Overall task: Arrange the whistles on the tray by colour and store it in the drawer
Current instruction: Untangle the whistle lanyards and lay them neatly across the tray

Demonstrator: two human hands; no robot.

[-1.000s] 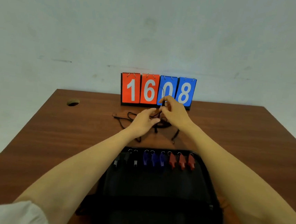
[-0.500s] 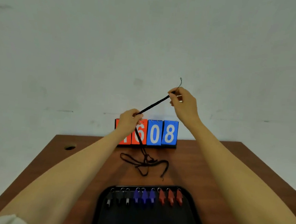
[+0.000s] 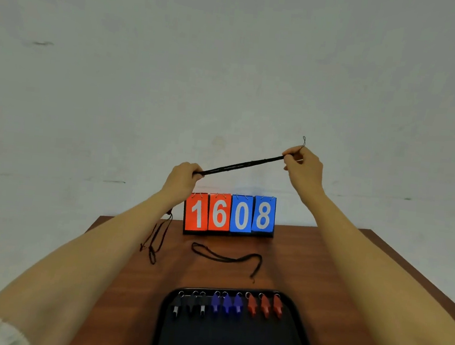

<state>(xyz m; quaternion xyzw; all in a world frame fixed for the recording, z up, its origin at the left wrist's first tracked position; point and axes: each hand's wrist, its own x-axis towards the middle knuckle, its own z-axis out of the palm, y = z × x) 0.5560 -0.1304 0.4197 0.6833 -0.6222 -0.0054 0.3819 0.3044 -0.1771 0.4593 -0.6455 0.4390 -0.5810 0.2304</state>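
Both hands are raised above the far edge of the tabletop, in front of the pale wall. The left hand is clenched round one end of a bundle of black cords. The right hand pinches the other end between thumb and fingers, with a thin loop sticking up above it. The bundle runs taut between them, sloping up from left to right. Dark tails hang down beside the left forearm, over the far left corner.

The black tray sits at the near edge of the tabletop, between the two forearms and well below the hands. Along its far rim lie three black whistles on the left, three blue whistles in the middle and three red whistles on the right, each with a metal ring at its far end. Neither hand touches them.

A loose cord lies curved on the tabletop between the tray and the number cards. The cards stand at the far edge and read 1608, the first two orange, the last two blue.
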